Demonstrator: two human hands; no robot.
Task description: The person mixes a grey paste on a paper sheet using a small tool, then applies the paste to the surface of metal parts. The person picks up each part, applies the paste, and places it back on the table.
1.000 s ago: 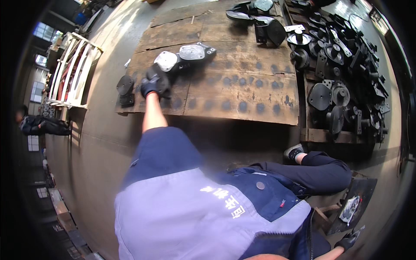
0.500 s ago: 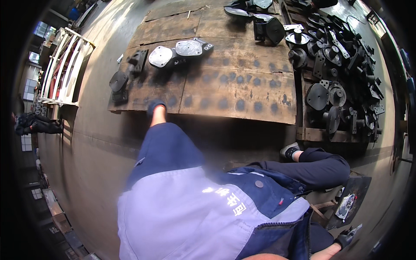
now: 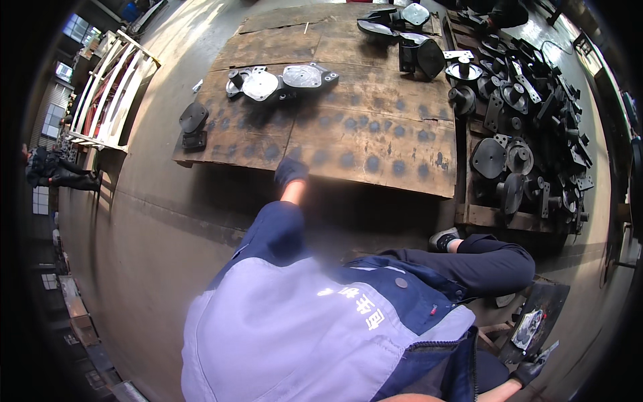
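My left hand [image 3: 291, 172], in a dark glove, hangs just off the near edge of the wooden board table [image 3: 375, 144]; its fingers are smeared by motion. Beyond it, two bracket parts with bright silver oval faces [image 3: 260, 85] lie side by side, a part with a black stub [image 3: 234, 79] against them. To their left stands a dark bracket with a round plate [image 3: 194, 117]. At the lower right my right hand [image 3: 529, 372], gloved in black, is closed around a thin, flat, pale metal tool [image 3: 549, 350] whose exact kind I cannot make out.
A crate heaped with black brackets [image 3: 512, 161] adjoins the table's right side. More brackets [image 3: 420, 57] sit at the table's far right. A dark stool-like board [image 3: 536, 308] with a pale stained item is beside my right leg. Another person [image 3: 63, 174] stands far left.
My left hand has moved right along the table's near edge. The blurred dark part left of the silver-faced brackets now lies against them. My right hand keeps its hold.
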